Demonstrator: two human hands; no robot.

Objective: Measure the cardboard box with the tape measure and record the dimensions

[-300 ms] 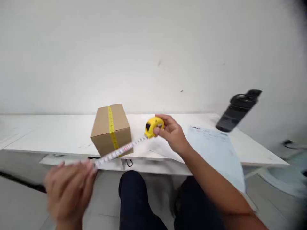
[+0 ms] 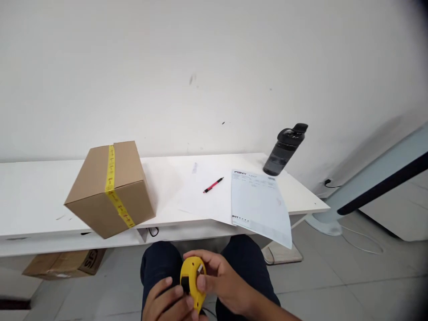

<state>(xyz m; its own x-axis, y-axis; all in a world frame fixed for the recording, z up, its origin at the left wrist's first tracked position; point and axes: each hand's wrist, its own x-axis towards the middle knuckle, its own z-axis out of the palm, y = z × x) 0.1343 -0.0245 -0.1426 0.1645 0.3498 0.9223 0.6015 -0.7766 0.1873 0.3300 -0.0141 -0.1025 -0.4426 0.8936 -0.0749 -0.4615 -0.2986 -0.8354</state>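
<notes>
A yellow tape measure (image 2: 191, 281) sits low in view over my lap, its blade drawn in. My right hand (image 2: 219, 283) wraps round its right side, thumb on the case. My left hand (image 2: 169, 303) curls against its left and lower side. A cardboard box (image 2: 112, 187) sealed with yellow tape stands on the white table (image 2: 40, 196) at the left, one corner past the front edge. A pink pen (image 2: 213, 185) lies on a white sheet (image 2: 203, 196) mid-table.
A printed form (image 2: 259, 205) overhangs the table's front right edge. A dark bottle (image 2: 285, 149) leans by the wall at the right. Another cardboard box (image 2: 63, 264) lies on the floor under the table. A pale slanted stand (image 2: 374, 178) is at the far right.
The tape's blade, stretched between both hands over the table, has gone back into the case. Both hands dropped to my lap and came together on it. The view shifted right.
</notes>
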